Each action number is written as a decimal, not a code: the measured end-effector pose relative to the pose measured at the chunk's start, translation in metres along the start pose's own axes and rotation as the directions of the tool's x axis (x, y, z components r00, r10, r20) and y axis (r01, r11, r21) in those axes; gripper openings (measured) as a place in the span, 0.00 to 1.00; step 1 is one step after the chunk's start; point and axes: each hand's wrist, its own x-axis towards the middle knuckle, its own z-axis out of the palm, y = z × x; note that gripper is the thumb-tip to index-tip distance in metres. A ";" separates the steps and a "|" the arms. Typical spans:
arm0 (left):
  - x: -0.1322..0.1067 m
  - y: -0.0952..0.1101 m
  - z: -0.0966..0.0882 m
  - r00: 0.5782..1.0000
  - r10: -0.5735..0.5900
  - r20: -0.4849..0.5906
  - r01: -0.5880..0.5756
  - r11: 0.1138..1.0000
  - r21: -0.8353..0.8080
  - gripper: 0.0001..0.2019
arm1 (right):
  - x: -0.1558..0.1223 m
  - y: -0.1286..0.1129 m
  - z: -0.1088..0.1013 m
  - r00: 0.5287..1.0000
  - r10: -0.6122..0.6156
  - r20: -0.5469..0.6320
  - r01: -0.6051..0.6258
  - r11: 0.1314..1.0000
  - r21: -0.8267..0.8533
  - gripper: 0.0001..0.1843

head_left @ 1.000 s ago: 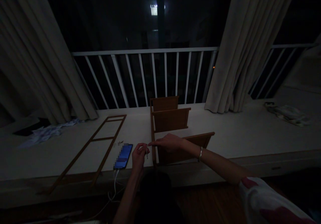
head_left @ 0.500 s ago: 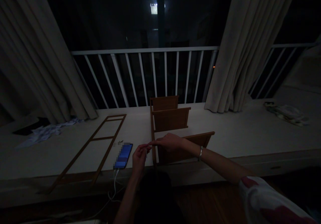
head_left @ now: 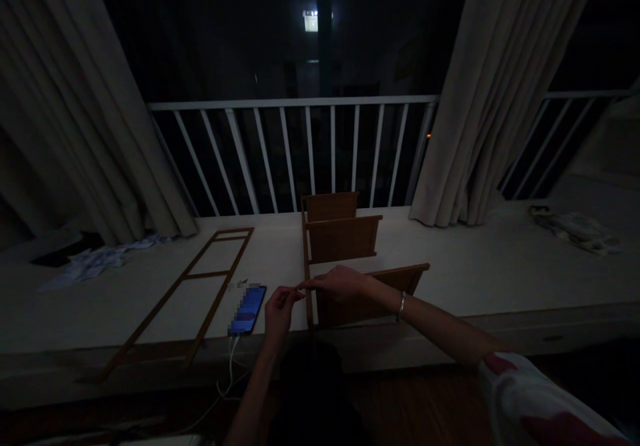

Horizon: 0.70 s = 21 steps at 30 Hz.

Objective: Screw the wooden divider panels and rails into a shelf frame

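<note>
A wooden shelf frame (head_left: 345,241) rests on the white ledge, with several brown panels joined to one long side rail (head_left: 307,259). At the near end of that rail, my left hand (head_left: 279,307) is closed in a pinch; what it holds is too small and dark to make out. My right hand (head_left: 341,283) reaches over the nearest panel (head_left: 400,286), its fingers closed and their tips meeting my left fingertips beside the rail. Anything between those fingertips is hidden. Left of my hands lies a separate ladder-like wooden side frame (head_left: 205,275), flat and overhanging the ledge's front edge.
A lit phone (head_left: 249,311) with a white cable (head_left: 231,366) lies between the side frame and my left hand. Small blurred bits sit above it. White railing (head_left: 295,102) and curtains (head_left: 465,133) stand behind the ledge (head_left: 475,266). Crumpled papers (head_left: 95,263) lie far left, cloth (head_left: 575,229) far right.
A thin pale piece that showed below my left fingers is no longer visible there. My left fingers have turned slightly; my right hand stays in place. The view has shifted slightly.
</note>
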 end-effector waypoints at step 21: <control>0.011 0.003 0.008 0.995 -0.003 -0.104 -0.003 0.998 -0.064 0.17 | 0.001 0.004 0.010 0.995 0.093 0.027 -0.093 0.996 -0.001 0.40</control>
